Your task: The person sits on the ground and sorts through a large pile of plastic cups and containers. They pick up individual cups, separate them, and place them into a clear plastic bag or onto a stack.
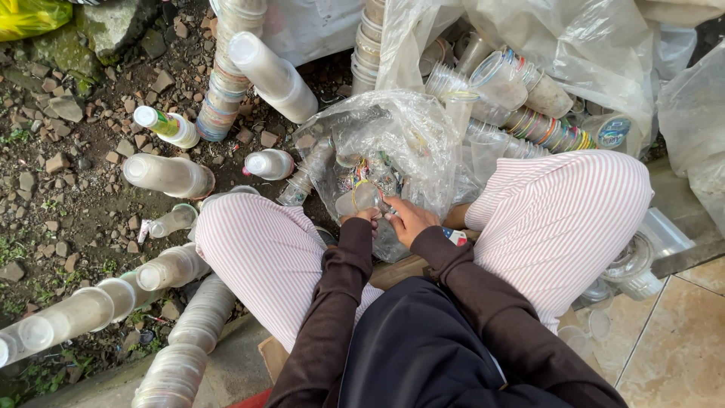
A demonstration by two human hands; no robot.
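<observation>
Two hands close together between the knees, both on one clear plastic cup. Left hand mostly hidden behind its sleeve, fingertips only, touching cup's lower edge; grip not readable. Right hand pinched on cup's rim side, fingers curled, slightly nearer. Cup dead ahead of both hands, touching, long axis tilted up and away toward crinkled clear plastic bag just beyond.

Far left of left hand: nested cup stacks lying on stony dirt, cloudy, dusty, long axes roughly sideways. Ahead-left: more stacks, thin-walled, translucent. Ahead-right of right hand: loose cups with coloured rims, spilling from big sheet bag. Right of right hand: more clear cups by tiled edge. All light, flimsy, crushable.
</observation>
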